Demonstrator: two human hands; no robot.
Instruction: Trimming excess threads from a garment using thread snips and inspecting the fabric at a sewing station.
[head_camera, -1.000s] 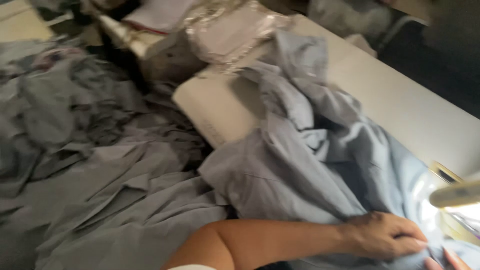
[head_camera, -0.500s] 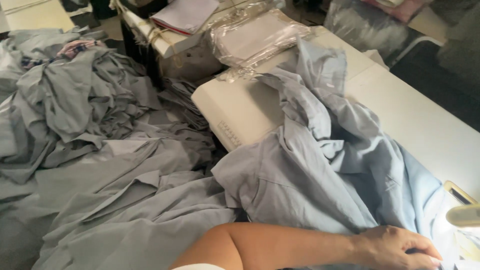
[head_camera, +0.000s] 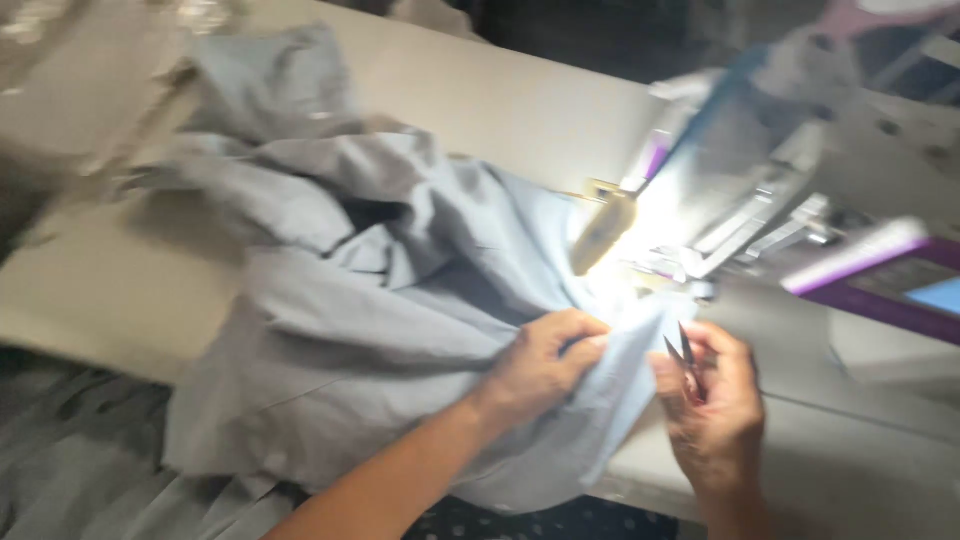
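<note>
My left hand (head_camera: 540, 360) pinches a fold of a grey-blue garment (head_camera: 350, 300) that lies bunched on the pale sewing table (head_camera: 500, 100). My right hand (head_camera: 715, 410) holds small thread snips (head_camera: 683, 352), blades up, just right of the fabric edge. Both hands sit below the brightly lit needle area of a sewing machine (head_camera: 800, 180). The picture is blurred by motion.
The sewing machine head fills the upper right, with a purple-trimmed panel (head_camera: 880, 270) beside it. More grey fabric (head_camera: 70, 470) hangs off the table's front edge at lower left. Clear plastic wrapping (head_camera: 200, 15) lies at the far top left.
The view has swung right, from the fabric heap on the left to the machine. My right hand has come into sight with the snips; my left hand still grips the garment.
</note>
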